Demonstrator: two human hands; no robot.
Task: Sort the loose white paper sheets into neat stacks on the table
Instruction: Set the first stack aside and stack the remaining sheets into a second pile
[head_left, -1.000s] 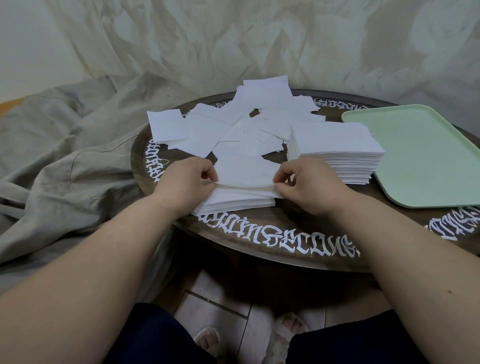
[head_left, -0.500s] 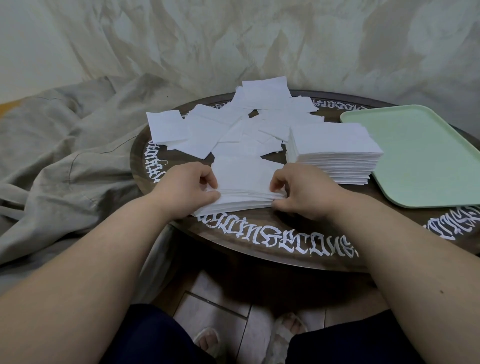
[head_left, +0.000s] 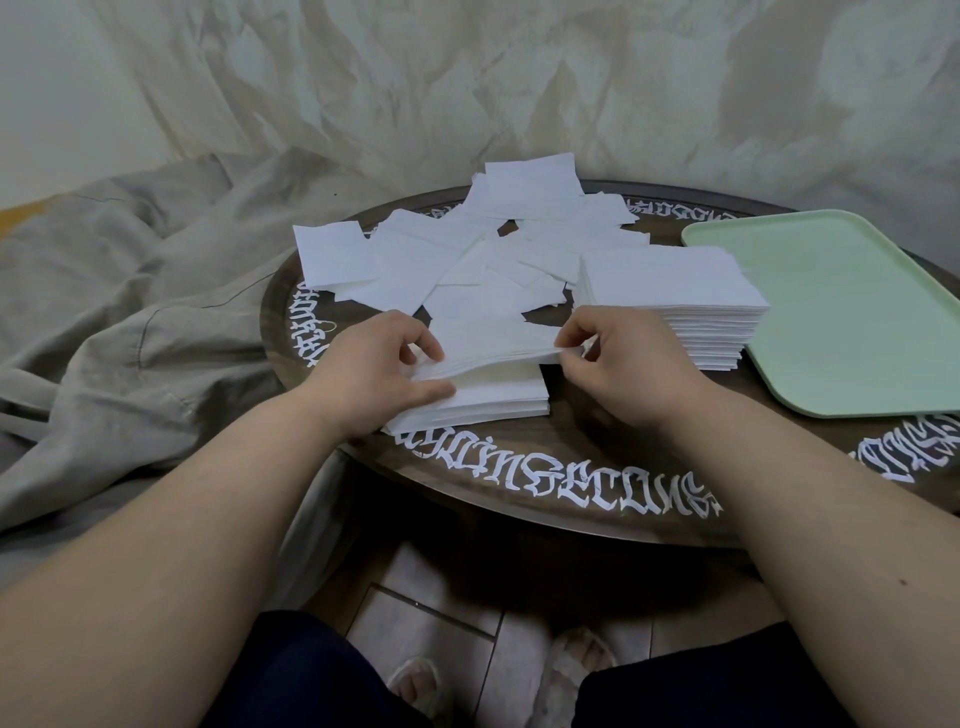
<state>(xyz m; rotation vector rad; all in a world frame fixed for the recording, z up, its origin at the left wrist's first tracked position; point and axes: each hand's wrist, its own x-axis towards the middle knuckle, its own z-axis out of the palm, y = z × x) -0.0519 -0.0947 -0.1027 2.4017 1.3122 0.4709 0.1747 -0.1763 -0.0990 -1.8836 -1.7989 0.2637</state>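
A low stack of white paper sheets lies near the front edge of the round dark table. My left hand grips the stack's left side, thumb on the lower sheets and fingers over the upper ones. My right hand pinches the right edge of the top few sheets, which are raised so a gap shows beneath them. A taller neat stack stands to the right. Several loose sheets lie scattered behind.
A pale green tray lies on the table's right side, touching the tall stack. Grey cloth is bunched to the left of the table and a draped sheet hangs behind it. My knees and slippered feet show below the table's edge.
The sheets were pressed flat onto the low stack half a second ago. Now my right hand has lifted the right edge of the top sheets, opening a gap.
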